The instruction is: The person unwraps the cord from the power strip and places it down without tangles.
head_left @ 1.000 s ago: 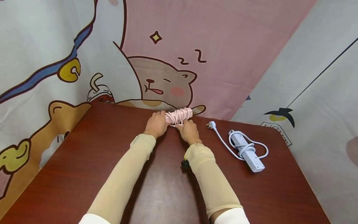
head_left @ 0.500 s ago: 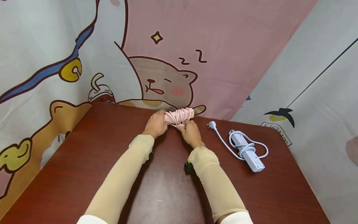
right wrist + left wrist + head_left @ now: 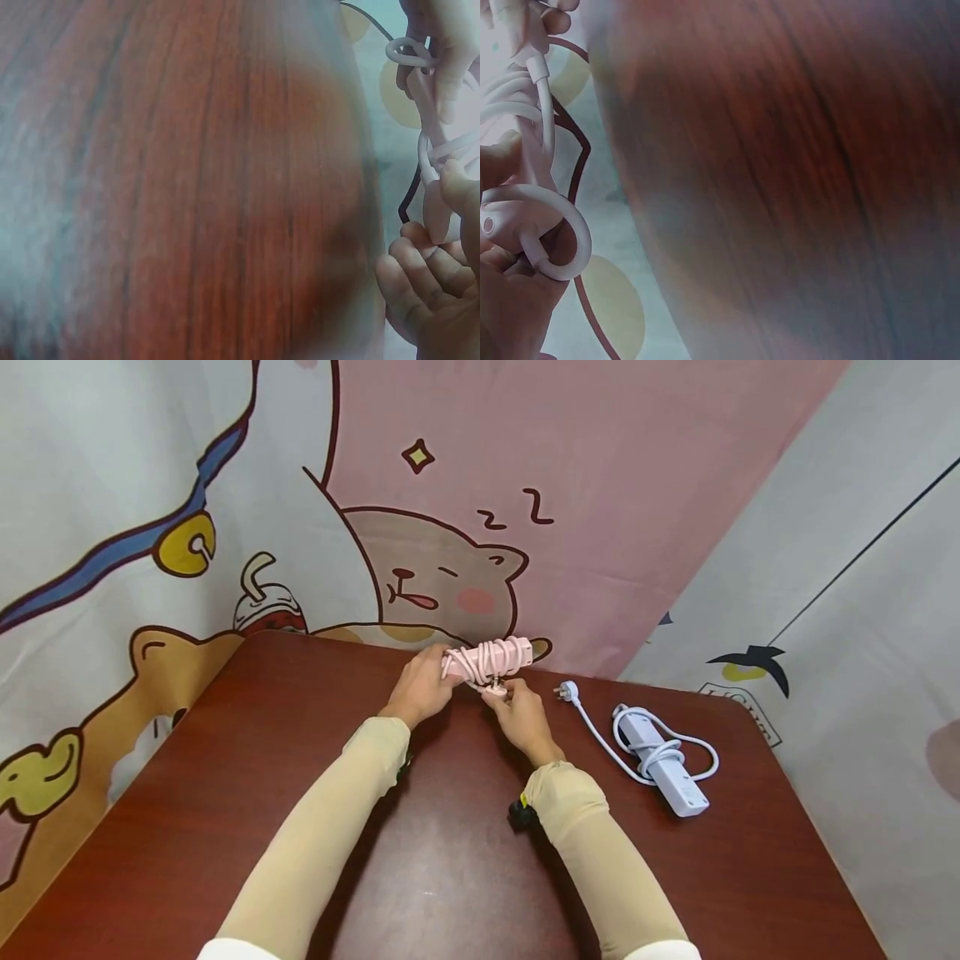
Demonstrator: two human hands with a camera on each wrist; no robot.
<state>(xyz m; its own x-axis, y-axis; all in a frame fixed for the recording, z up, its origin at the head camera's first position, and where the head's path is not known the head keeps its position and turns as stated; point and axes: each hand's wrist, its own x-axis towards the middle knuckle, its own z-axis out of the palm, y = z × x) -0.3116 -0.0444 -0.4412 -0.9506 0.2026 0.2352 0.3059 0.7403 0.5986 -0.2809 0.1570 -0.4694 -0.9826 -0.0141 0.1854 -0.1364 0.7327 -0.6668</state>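
A pink power strip point(image 3: 491, 660), its own pink cord wound several times around it, is at the back edge of the table in the head view. My left hand point(image 3: 418, 689) grips its left end, thumb along the near side. With thumb and fingers my right hand point(image 3: 525, 718) pinches the strip's pink plug point(image 3: 495, 691), just below the windings. In the left wrist view a loop of cord point(image 3: 583, 240) curls out of the end beside the left hand. The plug body point(image 3: 436, 214) shows under the right thumb in the right wrist view.
A white power strip point(image 3: 678, 785) with its cord loosely wrapped lies on the right of the brown table point(image 3: 262, 760). Its white plug point(image 3: 570, 692) points left near the back edge. A cartoon-printed curtain point(image 3: 600, 527) hangs right behind the table.
The pink power strip has risen slightly and shifted right, held in my left hand. My right hand has moved a little right with the pink plug. The white strip stays put.
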